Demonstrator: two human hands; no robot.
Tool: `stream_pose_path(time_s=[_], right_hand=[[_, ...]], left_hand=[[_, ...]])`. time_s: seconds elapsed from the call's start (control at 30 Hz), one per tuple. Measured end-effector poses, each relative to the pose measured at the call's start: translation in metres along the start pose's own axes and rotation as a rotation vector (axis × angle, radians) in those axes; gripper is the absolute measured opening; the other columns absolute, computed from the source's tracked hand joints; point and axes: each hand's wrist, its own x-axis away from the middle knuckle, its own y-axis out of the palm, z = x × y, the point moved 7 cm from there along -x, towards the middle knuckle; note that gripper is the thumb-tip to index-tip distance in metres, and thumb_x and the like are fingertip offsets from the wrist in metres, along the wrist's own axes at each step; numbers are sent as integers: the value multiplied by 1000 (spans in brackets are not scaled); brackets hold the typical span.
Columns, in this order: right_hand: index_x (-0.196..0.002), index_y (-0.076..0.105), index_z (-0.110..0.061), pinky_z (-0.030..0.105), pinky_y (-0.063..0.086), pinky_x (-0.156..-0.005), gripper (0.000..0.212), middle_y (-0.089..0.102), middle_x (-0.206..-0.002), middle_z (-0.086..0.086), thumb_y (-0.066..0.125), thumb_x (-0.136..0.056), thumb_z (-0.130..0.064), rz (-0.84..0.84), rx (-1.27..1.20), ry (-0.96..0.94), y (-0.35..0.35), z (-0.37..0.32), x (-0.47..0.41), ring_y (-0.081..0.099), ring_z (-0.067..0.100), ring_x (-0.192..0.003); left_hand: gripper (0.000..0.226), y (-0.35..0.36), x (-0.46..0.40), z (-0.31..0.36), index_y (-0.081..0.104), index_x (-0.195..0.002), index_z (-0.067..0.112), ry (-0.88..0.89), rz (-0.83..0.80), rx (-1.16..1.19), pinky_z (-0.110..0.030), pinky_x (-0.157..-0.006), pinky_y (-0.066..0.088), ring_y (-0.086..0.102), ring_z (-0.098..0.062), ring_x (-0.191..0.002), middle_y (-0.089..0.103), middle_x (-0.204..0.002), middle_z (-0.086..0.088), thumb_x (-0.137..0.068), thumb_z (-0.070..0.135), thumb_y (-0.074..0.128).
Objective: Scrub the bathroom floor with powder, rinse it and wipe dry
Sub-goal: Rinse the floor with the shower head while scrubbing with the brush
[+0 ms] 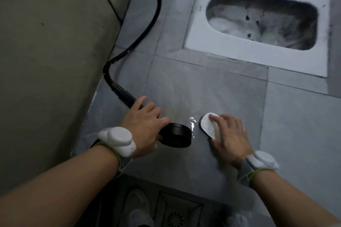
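Floor drain (175, 219): nearest the camera, at the bottom edge, below the shower head; the round grate sits in a patterned tile, and I judge rinse water is meant to run this way.
Shoes (137, 206): pale, blurred, flanking the drain; the person seems to crouch over the work.
Left hand (145, 125): wraps round the black handle just left of the shower head, fingers curled over it, steering the spray low over the floor.
Shower head (177, 135): black, round, held close above the tile; fine streams fan away from it towards the toilet, probably so loosened dirt is pushed ahead of the scrubbing.
Right hand (229, 135): just right of the shower head, fingers bent over the top of the brush and pressing it down.
Brush (208, 124): white oval back, dark underside on the tile, at the wet patch beside the shower head, so scrubbing and rinsing go together.
Floor (203, 86): grey tiles, glossy with water beyond the shower head.
Hose (155, 24): black, loops away from the shower head along the wall.
Squat toilet (258, 61): farthest, white, set into the floor.
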Motion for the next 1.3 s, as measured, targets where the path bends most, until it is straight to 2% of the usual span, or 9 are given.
stream_pose_path(time_s=[0.17,0.33,0.47,0.6,0.73,0.8,0.93,1.0,1.3], right_hand=[[-133,44,-26,43,35,-100,67,44,-127,10,75,-75,-34,89,-299,347,-26,64,7,39,34,-118],[-125,42,-28,47,39,-103,62,45,-116,6,77,-73,-29,103,-670,438,-57,105,33,45,29,-116],[-115,35,-47,53,51,-89,68,50,-113,7,69,-57,-54,76,-815,495,-99,126,50,54,29,-105],[-116,37,-40,40,54,-66,60,52,-110,13,76,-72,-28,71,-907,395,-164,108,45,58,30,-96],[-121,41,-31,40,55,-73,55,54,-107,11,71,-81,-7,39,-950,215,-252,45,37,60,27,-93],[-121,44,-33,39,55,-77,54,54,-108,8,72,-81,-10,4,-928,112,-298,3,43,60,23,-91],[-123,41,-44,26,52,-64,58,52,-113,-5,71,-80,-19,-23,-843,-100,-387,-92,61,60,14,-87],[-124,38,-52,29,49,-72,63,50,-121,-10,70,-75,-29,4,-744,-181,-429,-141,77,58,17,-97],[-133,28,-47,46,56,-78,86,51,-118,-10,72,-61,-34,141,-667,-447,-618,-350,125,59,31,-97]], left_hand=[[44,-2,-12,50,46,-123,35,-1,-35,31,-48,-116,8,43,-22,-117,52,-113,3,-82,49,55],[34,-33,-29,67,50,-113,34,-182,59,241,-37,-103,25,48,-20,-110,56,-106,7,-84,52,51],[25,-78,-38,62,55,-106,32,-473,264,788,-41,-88,41,55,-21,-100,61,-100,6,-86,46,60],[21,-141,-29,54,59,-109,21,-657,508,1375,-35,-80,50,62,-18,-95,65,-97,2,-91,31,62],[8,-226,8,35,62,-100,28,-668,725,1649,-28,-80,52,65,-14,-90,68,-95,-1,-93,25,59],[6,-260,34,24,64,-94,26,-676,788,1732,-28,-79,51,64,-16,-86,68,-86,0,-94,25,58],[13,-325,102,-6,65,-90,18,-779,972,1881,-28,-70,49,62,-18,-77,66,-76,-2,-96,25,55],[17,-351,143,-16,61,-87,14,-856,1060,1922,-27,-67,47,59,-17,-70,63,-74,-6,-97,25,53],[26,-508,294,-76,60,-87,11,-704,1353,1750,-34,-69,44,59,-19,-69,64,-72,-6,-97,33,51]])
